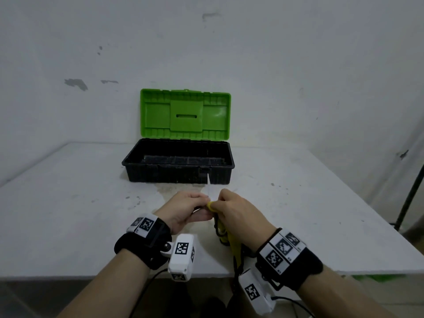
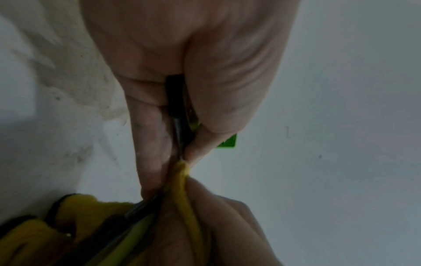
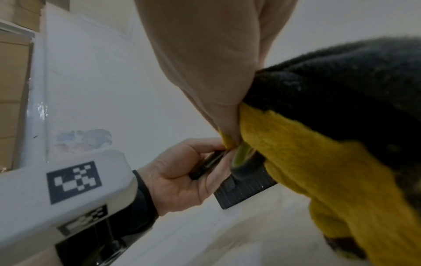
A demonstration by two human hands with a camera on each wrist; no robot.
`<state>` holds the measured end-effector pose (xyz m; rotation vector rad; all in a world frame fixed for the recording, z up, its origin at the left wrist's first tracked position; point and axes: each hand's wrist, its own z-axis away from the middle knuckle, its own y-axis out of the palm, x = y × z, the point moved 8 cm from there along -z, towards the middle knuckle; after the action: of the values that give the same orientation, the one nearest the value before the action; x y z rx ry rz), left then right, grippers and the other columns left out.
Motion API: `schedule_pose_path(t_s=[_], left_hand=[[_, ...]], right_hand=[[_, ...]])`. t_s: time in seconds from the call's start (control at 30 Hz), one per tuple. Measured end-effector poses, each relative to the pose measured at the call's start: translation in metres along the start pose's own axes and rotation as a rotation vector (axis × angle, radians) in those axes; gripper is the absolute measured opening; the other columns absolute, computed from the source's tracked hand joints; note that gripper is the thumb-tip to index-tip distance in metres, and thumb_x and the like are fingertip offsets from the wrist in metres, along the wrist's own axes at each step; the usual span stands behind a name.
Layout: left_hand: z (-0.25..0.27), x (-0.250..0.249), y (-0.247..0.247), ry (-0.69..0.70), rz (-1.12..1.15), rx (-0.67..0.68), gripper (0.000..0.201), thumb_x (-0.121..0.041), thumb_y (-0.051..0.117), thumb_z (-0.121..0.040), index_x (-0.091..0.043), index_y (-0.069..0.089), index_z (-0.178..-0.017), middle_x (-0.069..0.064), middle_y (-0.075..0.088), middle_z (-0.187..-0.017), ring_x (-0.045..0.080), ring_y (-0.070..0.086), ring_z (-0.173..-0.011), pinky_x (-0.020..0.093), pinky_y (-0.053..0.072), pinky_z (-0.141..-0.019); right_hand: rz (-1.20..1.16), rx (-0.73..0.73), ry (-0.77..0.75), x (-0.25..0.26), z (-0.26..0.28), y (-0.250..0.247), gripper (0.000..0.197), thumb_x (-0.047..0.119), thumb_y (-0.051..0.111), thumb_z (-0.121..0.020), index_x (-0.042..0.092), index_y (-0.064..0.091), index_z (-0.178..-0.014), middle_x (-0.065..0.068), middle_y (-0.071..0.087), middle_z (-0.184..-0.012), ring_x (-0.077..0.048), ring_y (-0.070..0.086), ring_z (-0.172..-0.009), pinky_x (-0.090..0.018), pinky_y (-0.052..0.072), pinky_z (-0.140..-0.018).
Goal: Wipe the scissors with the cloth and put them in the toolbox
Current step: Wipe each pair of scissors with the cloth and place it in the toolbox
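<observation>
The scissors (image 1: pixel 209 188) point their pale blade away from me, toward the toolbox. My left hand (image 1: pixel 200 204) grips their dark handle (image 2: pixel 177 100), fingers curled round it. My right hand (image 1: pixel 219 203) pinches the yellow and black cloth (image 1: pixel 231 239) around the base of the blade, and the rest of the cloth hangs down under that wrist. In the right wrist view the cloth (image 3: pixel 318 162) fills the right side and the left hand (image 3: pixel 182 176) holds the handle (image 3: pixel 208 162). The black toolbox (image 1: pixel 137 173) stands open just beyond both hands, its green lid (image 1: pixel 184 113) upright.
The white table (image 1: pixel 68 203) is stained in front of the toolbox. Its front edge runs just under my wrists. A white wall stands behind the box. A dark stand leg (image 1: pixel 410 191) rises at the far right, off the table.
</observation>
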<state>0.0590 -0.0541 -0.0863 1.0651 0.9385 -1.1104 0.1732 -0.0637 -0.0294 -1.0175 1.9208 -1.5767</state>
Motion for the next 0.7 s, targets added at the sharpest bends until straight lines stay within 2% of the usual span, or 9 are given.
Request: schedule_pose_path(t_s=[0.1,0.27,0.43,0.5,0.6,0.7], left_hand=[[0.002,0.002,0.0,-0.009,-0.082,-0.009,0.012,-0.004,0.06,-0.095,0.004,0.069,-0.097,0.019,0.073,-0.082,0.023,0.074,-0.072,0.027,0.061,-0.065],[0.001,0.007,0.008,-0.007,-0.107,0.042,0.016,-0.007,0.064,-0.093,0.006,0.07,-0.101,0.021,0.073,-0.085,0.024,0.073,-0.077,0.029,0.061,-0.073],[0.0,0.007,-0.003,0.041,-0.069,-0.084,0.014,-0.005,0.06,-0.095,0.005,0.067,-0.101,0.02,0.072,-0.083,0.019,0.074,-0.069,0.023,0.06,-0.062],[0.0,0.008,-0.006,0.057,-0.024,-0.127,0.012,-0.006,0.06,-0.096,0.003,0.067,-0.099,0.021,0.072,-0.085,0.019,0.074,-0.069,0.023,0.059,-0.061],[0.001,0.009,-0.002,0.094,0.044,-0.113,0.016,-0.008,0.057,-0.097,0.004,0.068,-0.101,0.023,0.074,-0.095,0.025,0.076,-0.083,0.026,0.06,-0.069],[0.002,0.01,0.006,0.125,0.116,-0.096,0.021,-0.01,0.057,-0.098,0.005,0.07,-0.101,0.024,0.072,-0.102,0.027,0.074,-0.09,0.03,0.06,-0.075]], right_hand=[[0.013,0.132,-0.025,0.002,0.004,0.001,0.017,0.012,0.058,-0.092,0.02,0.069,-0.103,0.0,0.048,-0.094,-0.021,0.057,-0.076,-0.032,0.051,-0.065],[0.015,0.087,0.029,0.001,0.001,-0.007,0.016,0.015,0.056,-0.094,0.018,0.068,-0.104,-0.003,0.049,-0.095,-0.023,0.059,-0.076,-0.03,0.05,-0.065],[-0.016,0.171,0.01,0.001,0.013,0.007,0.019,0.01,0.055,-0.092,0.017,0.069,-0.104,-0.002,0.052,-0.1,-0.021,0.059,-0.081,-0.032,0.053,-0.07],[-0.049,0.102,0.042,-0.003,0.013,-0.001,0.017,0.012,0.056,-0.091,0.017,0.07,-0.099,-0.001,0.054,-0.097,-0.021,0.06,-0.081,-0.033,0.053,-0.071],[-0.116,-0.098,0.136,-0.009,0.007,-0.017,0.015,0.013,0.055,-0.092,0.014,0.07,-0.095,-0.002,0.055,-0.094,-0.019,0.058,-0.08,-0.033,0.052,-0.07],[-0.147,-0.183,0.2,-0.011,0.001,-0.015,0.016,0.009,0.056,-0.089,0.016,0.069,-0.095,0.0,0.054,-0.094,-0.017,0.056,-0.079,-0.031,0.052,-0.069]])
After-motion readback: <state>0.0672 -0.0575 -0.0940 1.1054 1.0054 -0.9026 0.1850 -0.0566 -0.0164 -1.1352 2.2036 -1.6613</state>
